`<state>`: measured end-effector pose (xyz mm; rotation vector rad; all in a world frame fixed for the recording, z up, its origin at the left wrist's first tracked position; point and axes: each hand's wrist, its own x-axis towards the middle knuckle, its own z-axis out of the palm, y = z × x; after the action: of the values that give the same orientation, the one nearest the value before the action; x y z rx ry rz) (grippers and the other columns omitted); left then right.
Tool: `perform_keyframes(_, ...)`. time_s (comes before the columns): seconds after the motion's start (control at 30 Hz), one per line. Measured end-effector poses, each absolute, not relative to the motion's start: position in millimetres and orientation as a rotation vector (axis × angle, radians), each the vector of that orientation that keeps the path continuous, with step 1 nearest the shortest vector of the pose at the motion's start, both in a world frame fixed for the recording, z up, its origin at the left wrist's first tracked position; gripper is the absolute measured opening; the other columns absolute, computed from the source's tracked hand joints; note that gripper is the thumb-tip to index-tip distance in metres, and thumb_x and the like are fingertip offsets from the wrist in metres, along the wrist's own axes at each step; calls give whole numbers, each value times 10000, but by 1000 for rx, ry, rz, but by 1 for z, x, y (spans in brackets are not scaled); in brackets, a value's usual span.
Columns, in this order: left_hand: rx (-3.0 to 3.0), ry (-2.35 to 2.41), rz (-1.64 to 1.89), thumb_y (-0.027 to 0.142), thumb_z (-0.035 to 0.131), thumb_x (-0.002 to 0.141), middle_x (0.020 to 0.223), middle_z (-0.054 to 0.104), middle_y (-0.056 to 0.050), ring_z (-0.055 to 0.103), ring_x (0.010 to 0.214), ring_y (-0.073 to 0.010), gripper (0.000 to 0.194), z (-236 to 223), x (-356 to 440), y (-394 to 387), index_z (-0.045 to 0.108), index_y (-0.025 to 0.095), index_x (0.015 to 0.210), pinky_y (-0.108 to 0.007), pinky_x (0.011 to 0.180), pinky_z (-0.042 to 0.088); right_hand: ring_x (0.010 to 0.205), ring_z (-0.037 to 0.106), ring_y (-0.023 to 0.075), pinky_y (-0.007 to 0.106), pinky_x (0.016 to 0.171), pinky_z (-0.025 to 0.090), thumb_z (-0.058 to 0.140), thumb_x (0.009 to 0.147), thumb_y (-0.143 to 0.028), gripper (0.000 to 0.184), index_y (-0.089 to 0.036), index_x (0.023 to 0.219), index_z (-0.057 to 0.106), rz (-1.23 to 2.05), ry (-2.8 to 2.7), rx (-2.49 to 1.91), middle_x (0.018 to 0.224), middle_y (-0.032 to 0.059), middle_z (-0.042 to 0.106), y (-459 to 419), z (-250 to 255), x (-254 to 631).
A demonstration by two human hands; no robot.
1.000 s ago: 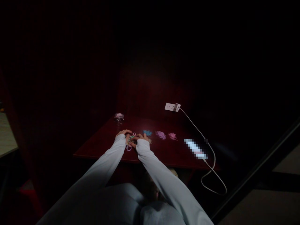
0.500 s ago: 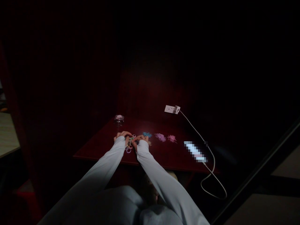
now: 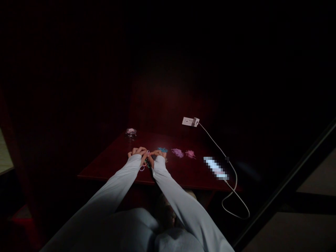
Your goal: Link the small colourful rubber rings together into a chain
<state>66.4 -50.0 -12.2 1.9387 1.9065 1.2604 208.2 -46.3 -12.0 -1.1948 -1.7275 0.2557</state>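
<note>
My left hand (image 3: 138, 152) and my right hand (image 3: 158, 154) meet over the dark red table, fingers bent inward. Between their fingertips shows a small pink hair tie (image 3: 148, 152); both hands appear to pinch it, though the contact is partly hidden. Loose coloured hair ties (image 3: 144, 164) lie beneath and between the hands, mostly covered by them. A pale purple hair tie (image 3: 142, 168) rests nearest the table's front edge. Just beyond my right hand sits a pile of blue bands (image 3: 162, 149).
Rightward lie a purple pile (image 3: 177, 153) and a pink pile (image 3: 190, 154) of bands. A clear round container (image 3: 130, 132) stands back left. A lit phone (image 3: 216, 168) charges by a white cable (image 3: 236, 175) from the wall socket (image 3: 190, 121). The table (image 3: 105, 164) meets dark walls.
My fingertips have come together over the loose hair ties, and a pink one now shows between them. The whole view has shifted slightly; the sorted piles look the same.
</note>
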Motion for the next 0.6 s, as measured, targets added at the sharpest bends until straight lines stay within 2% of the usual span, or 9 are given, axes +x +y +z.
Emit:
perform_keyframes(0.23,1954,1874,1329,306,513,989,1162,767,14,520,1154,-256,281,-10,69,-54,749,301,836,-425,990,346,1043,573,245,351,942,442,699,963,-404,222,-255,854,822,210,-1752,-1202,941,60,692,-50,-9,208)
perform_keyframes(0.43,1823,1931,1414,258,581,942,1102,778,2,572,1117,-265,205,-8,74,-55,735,288,809,-447,1009,390,1097,573,241,343,986,430,707,969,-377,192,-246,898,829,279,-1740,-1222,997,63,709,-54,-7,208)
perform_keyframes(0.6,1824,1928,1484,260,591,966,1135,771,-15,588,1137,-266,213,-10,73,-56,737,275,811,-496,1062,385,1075,569,240,338,960,423,712,965,-350,163,-249,890,816,232,-1741,-1243,970,54,708,-52,-8,208)
